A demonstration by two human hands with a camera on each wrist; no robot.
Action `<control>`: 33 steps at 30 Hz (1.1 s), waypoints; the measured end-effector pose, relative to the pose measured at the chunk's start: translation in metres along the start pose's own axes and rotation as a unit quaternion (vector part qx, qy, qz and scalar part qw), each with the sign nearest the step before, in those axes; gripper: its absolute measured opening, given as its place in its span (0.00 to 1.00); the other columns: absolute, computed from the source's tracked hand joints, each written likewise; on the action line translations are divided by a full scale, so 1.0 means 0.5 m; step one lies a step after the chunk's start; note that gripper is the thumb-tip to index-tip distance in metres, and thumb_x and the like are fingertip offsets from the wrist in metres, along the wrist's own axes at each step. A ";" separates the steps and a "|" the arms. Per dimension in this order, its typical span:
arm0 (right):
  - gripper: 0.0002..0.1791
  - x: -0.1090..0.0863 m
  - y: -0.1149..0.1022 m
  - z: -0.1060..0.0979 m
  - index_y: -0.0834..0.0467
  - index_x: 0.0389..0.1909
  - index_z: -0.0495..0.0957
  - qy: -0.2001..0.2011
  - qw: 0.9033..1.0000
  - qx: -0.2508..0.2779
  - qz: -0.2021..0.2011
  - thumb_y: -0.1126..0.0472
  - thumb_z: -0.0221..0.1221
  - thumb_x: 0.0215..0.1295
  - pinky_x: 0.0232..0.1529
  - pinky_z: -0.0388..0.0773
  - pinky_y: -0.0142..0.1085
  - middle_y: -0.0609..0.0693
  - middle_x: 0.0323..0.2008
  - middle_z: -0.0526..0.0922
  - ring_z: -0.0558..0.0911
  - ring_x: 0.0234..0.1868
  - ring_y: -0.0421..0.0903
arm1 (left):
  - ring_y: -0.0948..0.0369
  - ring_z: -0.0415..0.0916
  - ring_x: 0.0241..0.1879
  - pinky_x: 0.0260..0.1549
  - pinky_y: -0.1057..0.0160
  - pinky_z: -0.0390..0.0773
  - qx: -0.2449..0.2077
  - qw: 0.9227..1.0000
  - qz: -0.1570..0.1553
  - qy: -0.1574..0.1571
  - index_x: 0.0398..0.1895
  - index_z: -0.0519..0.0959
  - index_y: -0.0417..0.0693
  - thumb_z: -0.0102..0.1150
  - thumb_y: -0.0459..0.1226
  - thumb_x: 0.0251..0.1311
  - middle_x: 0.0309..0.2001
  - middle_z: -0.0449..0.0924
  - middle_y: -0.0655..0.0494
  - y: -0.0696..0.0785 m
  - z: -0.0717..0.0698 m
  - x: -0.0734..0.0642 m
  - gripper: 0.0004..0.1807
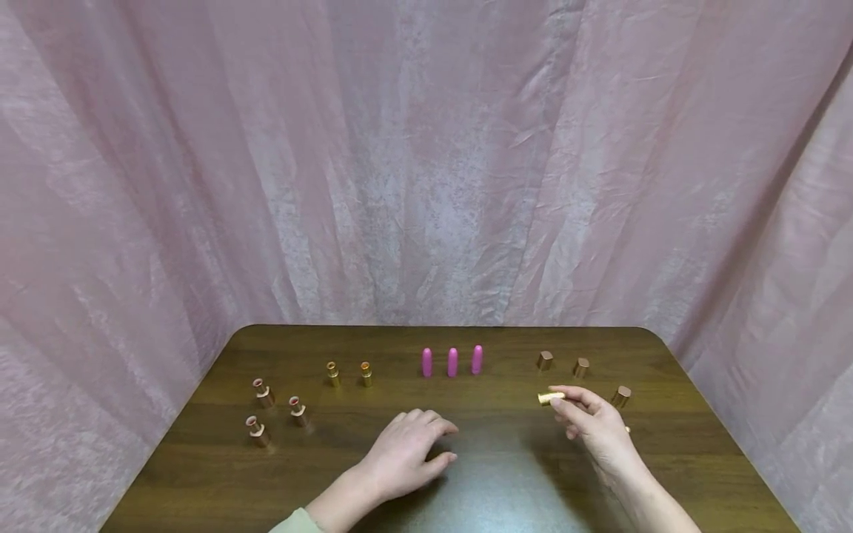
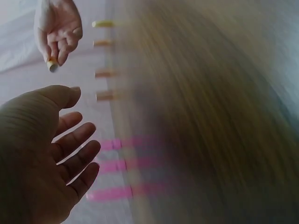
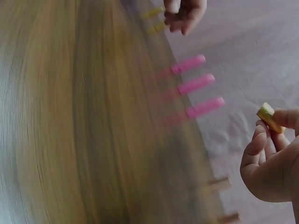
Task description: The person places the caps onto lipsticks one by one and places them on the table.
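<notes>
My right hand (image 1: pixel 598 431) pinches a small gold lipstick cap (image 1: pixel 548 398) between thumb and fingers, above the right half of the table. In the left wrist view the held cap (image 2: pixel 53 67) shows a hollow end. My left hand (image 1: pixel 408 455) hovers over or rests on the middle front of the table, fingers loosely bent, with nothing in it; I cannot tell whether it touches the wood. Three pink bullet-shaped tubes (image 1: pixel 452 363) stand upright beyond the hands. Nearest the right hand are three copper-coloured caps, one (image 1: pixel 622 397) just beside it.
Two gold lipstick bases (image 1: pixel 333 374) stand at the back left of the brown table (image 1: pixel 320 481). Three copper-coloured lipstick bases (image 1: pixel 298 411) stand farther left. A small gold thing (image 1: pixel 628 428) shows partly behind my right hand. Pink curtains (image 1: pixel 426 163) hang around the table.
</notes>
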State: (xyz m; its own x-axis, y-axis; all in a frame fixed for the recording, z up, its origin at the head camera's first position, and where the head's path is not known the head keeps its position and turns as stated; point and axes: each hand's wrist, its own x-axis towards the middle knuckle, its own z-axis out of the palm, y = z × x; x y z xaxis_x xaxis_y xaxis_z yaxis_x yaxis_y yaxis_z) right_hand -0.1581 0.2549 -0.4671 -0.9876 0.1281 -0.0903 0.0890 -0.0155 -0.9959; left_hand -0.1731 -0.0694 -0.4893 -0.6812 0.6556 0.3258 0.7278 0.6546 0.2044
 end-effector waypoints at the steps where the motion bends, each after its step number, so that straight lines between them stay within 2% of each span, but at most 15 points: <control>1: 0.14 0.003 0.004 0.012 0.59 0.53 0.82 -0.003 0.999 0.028 0.015 0.61 0.66 0.69 0.29 0.73 0.28 0.45 0.37 0.82 0.78 0.34 0.40 | 0.62 0.77 0.49 0.48 0.57 0.76 -0.003 1.000 -0.011 0.001 0.53 0.83 0.56 0.67 0.49 0.64 0.48 0.81 0.67 -0.008 -0.004 -0.006 0.17; 5: 0.09 0.015 0.022 0.056 0.57 0.49 0.82 -0.005 0.992 0.112 0.055 0.64 0.63 0.70 0.30 0.71 0.28 0.44 0.37 0.81 0.78 0.33 0.39 | 0.61 0.77 0.49 0.49 0.54 0.76 -0.003 0.999 -0.048 0.011 0.53 0.82 0.56 0.66 0.48 0.65 0.49 0.81 0.67 -0.040 -0.015 -0.027 0.16; 9: 0.09 0.022 0.038 0.093 0.58 0.50 0.81 -0.005 0.983 0.163 0.081 0.65 0.61 0.71 0.29 0.69 0.29 0.44 0.37 0.79 0.77 0.32 0.38 | 0.62 0.78 0.48 0.50 0.53 0.76 -0.001 0.996 -0.086 0.030 0.51 0.83 0.57 0.66 0.47 0.65 0.48 0.82 0.67 -0.072 -0.025 -0.047 0.14; 14: 0.10 0.023 0.053 0.123 0.59 0.51 0.80 -0.007 0.979 0.174 0.103 0.64 0.61 0.71 0.29 0.69 0.29 0.45 0.37 0.76 0.76 0.31 0.39 | 0.65 0.76 0.42 0.46 0.55 0.76 -0.013 0.988 -0.147 0.051 0.48 0.85 0.57 0.69 0.45 0.63 0.42 0.83 0.68 -0.110 -0.034 -0.065 0.11; 17: 0.11 0.024 0.059 0.132 0.60 0.51 0.80 -0.005 0.980 0.168 0.106 0.64 0.61 0.70 0.29 0.69 0.29 0.45 0.36 0.77 0.76 0.31 0.39 | 0.66 0.75 0.40 0.43 0.56 0.76 -0.036 0.979 -0.191 0.063 0.47 0.86 0.55 0.69 0.44 0.63 0.39 0.81 0.68 -0.131 -0.040 -0.067 0.11; 20: 0.11 0.026 0.060 0.138 0.61 0.51 0.79 -0.008 0.981 0.164 0.102 0.65 0.61 0.70 0.28 0.69 0.29 0.45 0.36 0.80 0.77 0.30 0.39 | 0.67 0.77 0.38 0.40 0.57 0.77 -0.080 0.962 -0.249 0.078 0.47 0.85 0.53 0.68 0.42 0.64 0.37 0.80 0.69 -0.154 -0.045 -0.065 0.11; 24: 0.12 0.029 0.060 0.143 0.62 0.52 0.78 -0.015 0.982 0.163 0.098 0.66 0.60 0.70 0.28 0.69 0.29 0.45 0.36 0.82 0.77 0.29 0.39 | 0.66 0.78 0.35 0.36 0.59 0.77 -0.157 0.925 -0.331 0.101 0.49 0.84 0.48 0.63 0.39 0.65 0.37 0.82 0.66 -0.185 -0.044 -0.060 0.11; 27: 0.12 0.029 0.060 0.144 0.63 0.52 0.78 -0.018 0.982 0.160 0.097 0.66 0.61 0.70 0.27 0.69 0.29 0.45 0.36 0.83 0.77 0.29 0.39 | 0.62 0.80 0.37 0.39 0.58 0.76 -0.204 0.898 -0.372 0.118 0.52 0.81 0.42 0.61 0.37 0.65 0.40 0.85 0.58 -0.205 -0.041 -0.052 0.14; 30: 0.14 0.030 0.061 0.145 0.64 0.54 0.78 -0.021 0.983 0.156 0.098 0.66 0.61 0.70 0.27 0.69 0.28 0.45 0.36 0.82 0.77 0.29 0.39 | 0.54 0.81 0.44 0.46 0.52 0.77 -0.225 0.880 -0.398 0.128 0.57 0.78 0.37 0.61 0.36 0.66 0.45 0.85 0.50 -0.222 -0.033 -0.042 0.19; 33: 0.15 0.028 0.062 0.147 0.64 0.55 0.78 -0.024 0.983 0.154 0.099 0.65 0.61 0.70 0.27 0.69 0.29 0.45 0.37 0.82 0.77 0.30 0.39 | 0.46 0.79 0.52 0.54 0.44 0.74 -0.226 0.873 -0.412 0.131 0.59 0.76 0.34 0.63 0.37 0.65 0.49 0.83 0.43 -0.236 -0.022 -0.032 0.22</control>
State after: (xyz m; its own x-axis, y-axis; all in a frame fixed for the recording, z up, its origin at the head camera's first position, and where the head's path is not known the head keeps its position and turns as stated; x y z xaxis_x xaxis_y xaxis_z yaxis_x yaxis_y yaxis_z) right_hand -0.1788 0.1834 -0.4988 -0.9605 0.0453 -0.2745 0.2440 -0.3366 -0.9095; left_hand -0.2472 -0.1613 -0.5087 -0.9897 -0.1156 0.0842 -0.0037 0.6095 0.7928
